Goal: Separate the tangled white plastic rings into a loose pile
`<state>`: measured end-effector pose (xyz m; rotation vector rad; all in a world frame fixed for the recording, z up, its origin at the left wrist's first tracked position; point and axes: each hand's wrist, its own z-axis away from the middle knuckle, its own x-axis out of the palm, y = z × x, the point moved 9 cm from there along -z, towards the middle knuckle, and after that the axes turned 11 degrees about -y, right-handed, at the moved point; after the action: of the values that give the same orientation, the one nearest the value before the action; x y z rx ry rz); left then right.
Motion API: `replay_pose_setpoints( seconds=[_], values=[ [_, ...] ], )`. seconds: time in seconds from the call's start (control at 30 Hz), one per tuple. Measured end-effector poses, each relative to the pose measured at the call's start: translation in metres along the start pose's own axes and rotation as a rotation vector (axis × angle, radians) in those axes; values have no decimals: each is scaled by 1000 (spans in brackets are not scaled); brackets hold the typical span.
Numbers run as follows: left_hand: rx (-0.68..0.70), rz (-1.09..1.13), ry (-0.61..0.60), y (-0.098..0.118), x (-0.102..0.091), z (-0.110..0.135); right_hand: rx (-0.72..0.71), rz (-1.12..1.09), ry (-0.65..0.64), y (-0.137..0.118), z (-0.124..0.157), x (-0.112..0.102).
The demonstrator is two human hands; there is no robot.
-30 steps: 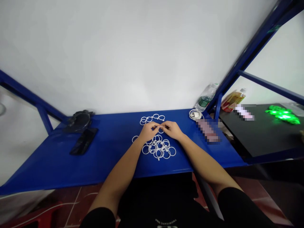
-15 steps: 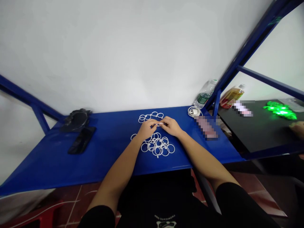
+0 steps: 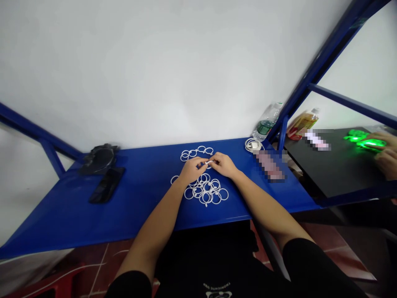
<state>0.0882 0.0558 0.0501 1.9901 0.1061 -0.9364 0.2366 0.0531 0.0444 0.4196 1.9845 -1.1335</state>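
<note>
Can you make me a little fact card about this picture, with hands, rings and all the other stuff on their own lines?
Left hand: pinching a white ring
Right hand: pinching the same ring
Nearer pile: white rings, overlapping
Farther group: a few white rings
Table: blue
Table's left: black bundle, flat dark object
Table's right: bottle, coiled white cable
Next table: black, with green lights and someone else's hand

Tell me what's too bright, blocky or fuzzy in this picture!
Head view: the green lights glare above the black table; head view: a pixelated patch hides something on the blue table, so I can't tell what; head view: the white ring between the left hand and right hand looks small and soft, its fine details lost.
</note>
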Motion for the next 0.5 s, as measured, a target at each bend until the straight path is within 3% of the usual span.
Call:
replay_pose_setpoints(
  seconds=[0.5],
  values=[
    [-45, -23, 41, 0, -4, -2, -23, -36, -67, -4, -1, 10]
  ],
)
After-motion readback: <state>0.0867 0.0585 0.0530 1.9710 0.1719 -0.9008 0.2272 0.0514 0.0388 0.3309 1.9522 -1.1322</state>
